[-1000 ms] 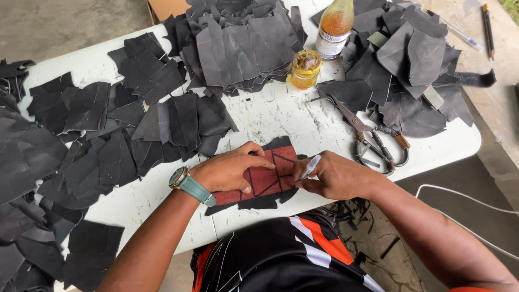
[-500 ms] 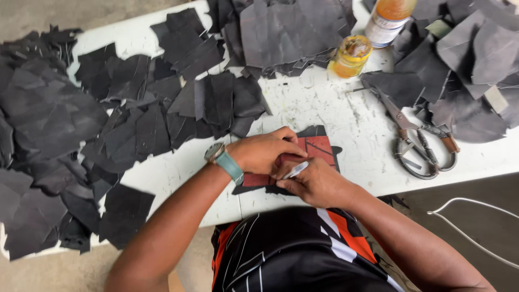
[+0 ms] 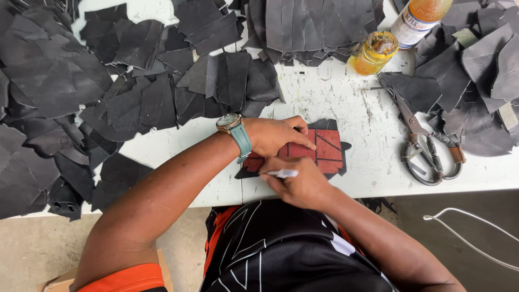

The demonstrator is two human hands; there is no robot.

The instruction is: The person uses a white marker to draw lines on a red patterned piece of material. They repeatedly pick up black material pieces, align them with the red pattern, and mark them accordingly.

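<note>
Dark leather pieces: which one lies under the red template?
The dark piece at the table's near edge, pinned by the left hand; it alone carries the red template.

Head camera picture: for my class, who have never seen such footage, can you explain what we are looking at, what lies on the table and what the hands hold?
The camera sits on a person's head and looks down at their own two bare hands over a white table. The left hand, with a teal-strapped watch on its wrist, presses flat on a red pattern piece that lies on a dark cutout. The right hand holds a silver pen at the pattern's near edge. Around them lie many dark leather-like pieces, a pair of scissors, a small yellow jar and an orange bottle.
</note>
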